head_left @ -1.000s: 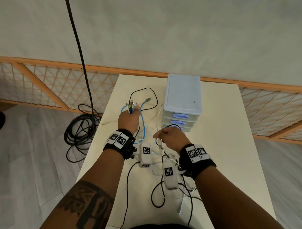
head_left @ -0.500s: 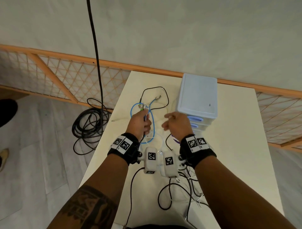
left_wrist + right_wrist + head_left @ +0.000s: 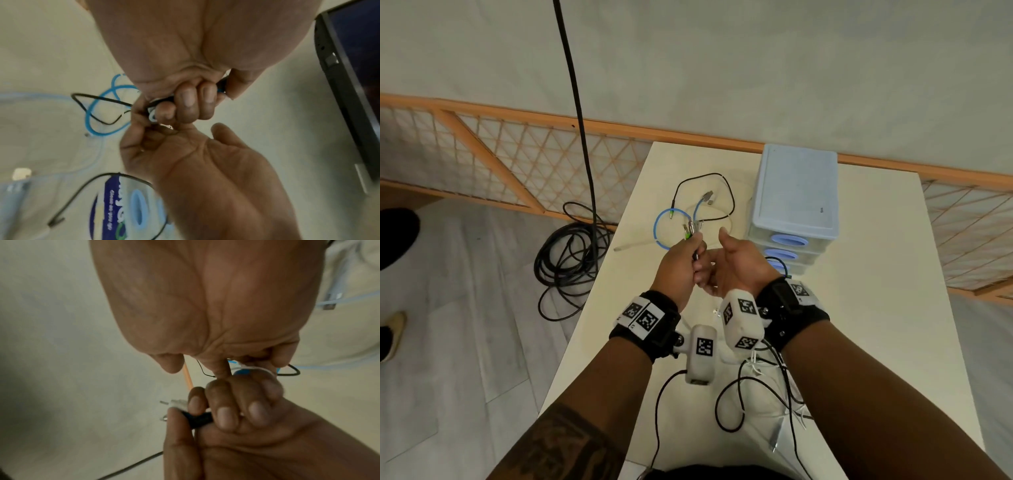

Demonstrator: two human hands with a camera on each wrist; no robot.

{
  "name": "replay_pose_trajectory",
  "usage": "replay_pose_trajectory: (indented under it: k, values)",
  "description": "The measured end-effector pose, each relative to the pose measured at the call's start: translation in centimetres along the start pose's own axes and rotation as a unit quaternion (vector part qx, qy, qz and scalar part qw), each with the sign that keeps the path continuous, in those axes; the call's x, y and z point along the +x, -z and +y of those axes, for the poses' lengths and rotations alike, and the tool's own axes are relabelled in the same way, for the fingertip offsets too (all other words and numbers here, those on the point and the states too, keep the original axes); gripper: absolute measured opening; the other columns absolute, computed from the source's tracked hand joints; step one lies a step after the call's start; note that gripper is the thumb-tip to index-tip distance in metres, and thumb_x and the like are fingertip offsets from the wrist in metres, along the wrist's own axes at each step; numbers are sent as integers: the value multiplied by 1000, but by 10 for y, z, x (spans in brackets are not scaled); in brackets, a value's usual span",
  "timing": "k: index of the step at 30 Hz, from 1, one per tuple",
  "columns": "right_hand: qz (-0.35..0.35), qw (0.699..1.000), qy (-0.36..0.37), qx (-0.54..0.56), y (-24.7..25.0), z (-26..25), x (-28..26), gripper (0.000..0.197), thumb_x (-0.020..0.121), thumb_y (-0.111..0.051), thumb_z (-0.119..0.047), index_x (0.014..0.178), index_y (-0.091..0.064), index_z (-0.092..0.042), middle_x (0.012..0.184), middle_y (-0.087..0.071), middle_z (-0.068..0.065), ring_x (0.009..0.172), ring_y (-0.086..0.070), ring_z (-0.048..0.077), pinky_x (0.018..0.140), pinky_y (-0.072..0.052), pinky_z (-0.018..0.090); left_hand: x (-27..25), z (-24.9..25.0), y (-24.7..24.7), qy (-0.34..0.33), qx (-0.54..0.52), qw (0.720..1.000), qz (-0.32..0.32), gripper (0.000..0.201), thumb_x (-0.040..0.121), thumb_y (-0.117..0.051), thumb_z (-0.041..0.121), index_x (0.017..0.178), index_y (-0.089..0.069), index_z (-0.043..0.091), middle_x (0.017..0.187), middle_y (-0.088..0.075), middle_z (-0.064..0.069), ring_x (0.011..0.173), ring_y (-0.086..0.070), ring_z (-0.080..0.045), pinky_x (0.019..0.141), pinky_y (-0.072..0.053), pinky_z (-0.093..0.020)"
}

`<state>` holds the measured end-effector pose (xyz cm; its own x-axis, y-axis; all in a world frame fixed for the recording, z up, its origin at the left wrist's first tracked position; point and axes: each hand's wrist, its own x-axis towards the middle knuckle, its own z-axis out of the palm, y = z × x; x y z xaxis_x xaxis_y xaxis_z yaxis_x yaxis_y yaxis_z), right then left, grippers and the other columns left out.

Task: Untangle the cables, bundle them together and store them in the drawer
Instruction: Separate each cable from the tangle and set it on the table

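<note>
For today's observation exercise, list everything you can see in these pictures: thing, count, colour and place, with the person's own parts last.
Table: one, cream, under the hands.
Drawer unit: one, pale blue, three drawers, far right of table.
Blue cable: one, looped beyond the hands.
Black cables: count unclear, some beyond the hands, some near the body.
White cables: count unclear, near edge.
Connector bundle: one, mixed colours, gripped in left hand.
Black floor cable: one coil, left of table.
Left hand: grips the bundle.
Right hand: pinches a white cable by the left fingers.

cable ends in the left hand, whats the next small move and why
Probably draw the right hand back along the white cable it pinches, to free its slack. The left hand already grips the connector ends, while loops lie loose on the table and the drawers are shut.
</note>
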<state>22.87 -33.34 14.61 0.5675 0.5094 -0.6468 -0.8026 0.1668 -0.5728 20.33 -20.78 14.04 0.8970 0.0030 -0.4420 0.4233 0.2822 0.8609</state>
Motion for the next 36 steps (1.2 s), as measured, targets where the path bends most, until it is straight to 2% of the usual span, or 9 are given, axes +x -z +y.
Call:
replay_pose_trajectory:
  k: [6, 10, 15, 19, 22, 26, 29, 32, 36]
  values:
    - [-12, 999, 41, 24, -18, -16, 8, 80, 100, -32, -68, 119, -64, 3, 76, -62, 15, 52, -61, 25, 50, -51, 27, -1, -8, 14, -19, 134, 991, 12, 37, 108, -42, 25, 72, -42, 15, 46, -37, 9, 42, -30, -10, 47, -25, -27]
    - [42, 983, 138, 116, -10, -35, 23, 79, 95, -50, -65, 148, -47, -7, 77, -70, 3, 68, -51, 18, 51, -50, 23, -3, -30, 30, 35, 139, 989, 40, 34, 108, -44, 23, 75, -40, 14, 45, -36, 10, 38, -28, -7, 45, -25, -24]
    - [58, 982, 176, 35, -2, -56, 21, 67, 93, -49, -68, 121, -70, -11, 90, -59, 4, 83, -54, 16, 62, -42, 26, 5, -47, 48, 57, 170, 980, 83, 35, 104, -49, 33, 75, -45, 14, 48, -40, 5, 42, -34, -14, 46, -30, -25]
    - [67, 975, 188, -95, 1, -62, 17, 61, 96, -42, -67, 123, -74, -22, 137, -58, 4, 121, -54, 20, 96, -31, 36, 18, -45, 53, 33, 305, 947, 95, 44, 99, -50, 45, 92, -58, 2, 84, -65, -27, 81, -57, -48, 78, -44, -47]
    - [112, 948, 165, -248, 5, -67, 3, 53, 104, -39, -58, 121, -75, -24, 93, -54, -19, 86, -49, 6, 93, -36, 32, 25, -44, 55, 37, 392, 909, 136, 44, 108, -40, 36, 115, -58, -4, 119, -63, -31, 113, -56, -46, 91, -41, -42]
    - [136, 944, 140, -266, 25, -48, -11, 33, 102, -52, -35, 120, -72, -15, 130, -70, -5, 116, -66, 15, 90, -42, 34, 32, -40, 48, 40, 428, 891, 146, 43, 108, -39, 35, 127, -56, 1, 128, -61, -27, 120, -55, -43, 94, -40, -40]
    - [164, 946, 110, -258, 38, -15, -16, 28, 104, -48, -22, 107, -70, -4, 106, -78, 10, 88, -74, 14, 73, -42, 27, 35, -37, 41, 34, 398, 907, 134, 35, 106, -42, 36, 107, -60, 5, 115, -65, -27, 113, -59, -43, 89, -43, -41]
    - [180, 943, 90, -265, 56, 22, -20, 22, 100, -46, -2, 86, -61, -7, 69, -69, 1, 56, -63, 6, 52, -44, 12, 37, -38, 33, 4, 334, 935, 116, 37, 105, -46, 36, 107, -63, 3, 100, -66, -20, 97, -62, -33, 90, -48, -44]
    - [182, 834, 64, -518, 77, 67, -18, 18, 92, -58, -21, 91, -76, -19, 88, -71, -6, 82, -63, 15, 71, -46, 16, 35, -36, 24, 18, 286, 952, 109, 36, 104, -48, 32, 72, -49, 16, 59, -46, -2, 58, -41, -23, 67, -35, -35]
